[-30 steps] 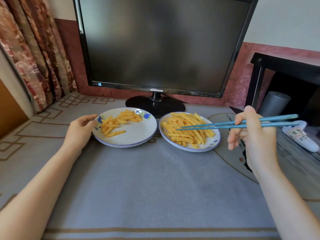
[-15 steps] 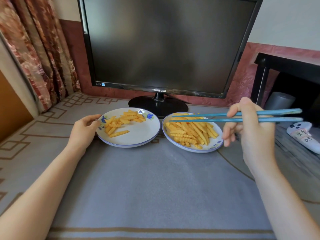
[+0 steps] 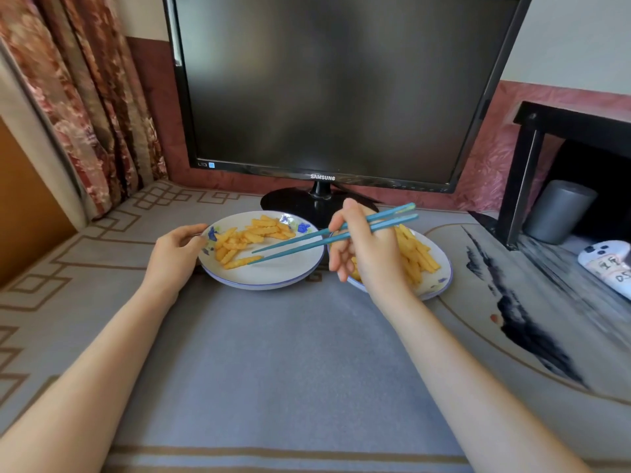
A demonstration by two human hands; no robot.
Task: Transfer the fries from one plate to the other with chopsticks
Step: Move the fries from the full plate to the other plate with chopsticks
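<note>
**Far left.** A flowered curtain [image 3: 85, 97] hangs beside the table [image 3: 290, 353], which is covered by a grey cloth with a brown key-pattern border.

**Left hand** [image 3: 174, 254]. It lies at the left rim of the left plate [image 3: 269, 278] and holds it, thumb on the rim and fingers curled against it.

**Left plate.** White, with blue flowers on the rim. The left fries [image 3: 246, 237], a small heap of crinkle-cut pieces, lie on its rear-left part.

**Chopsticks** [image 3: 307, 238]. A blue pair slants down and to the left from the right hand, across the gap between the plates. The tips are over the left plate, slightly apart, with nothing between them. The lower tip ends just beside the front-most fry; whether it touches cannot be told.

**Centre rear.** A dark monitor [image 3: 334, 90] on a black foot stands behind both plates.

**Right hand** [image 3: 368, 254]. It is raised over the left part of the right plate [image 3: 440, 283]. Thumb and fingers are curled round the chopsticks, whose blunt ends project up and to the right.

**Right plate.** It sits just beside the left plate and carries the right fries [image 3: 415, 254], a larger heap partly hidden by the hand.

**Far right.** A black stand [image 3: 526, 158] has a grey cylinder [image 3: 560, 209] beneath it. A white controller [image 3: 607, 264] lies near the frame edge.
</note>
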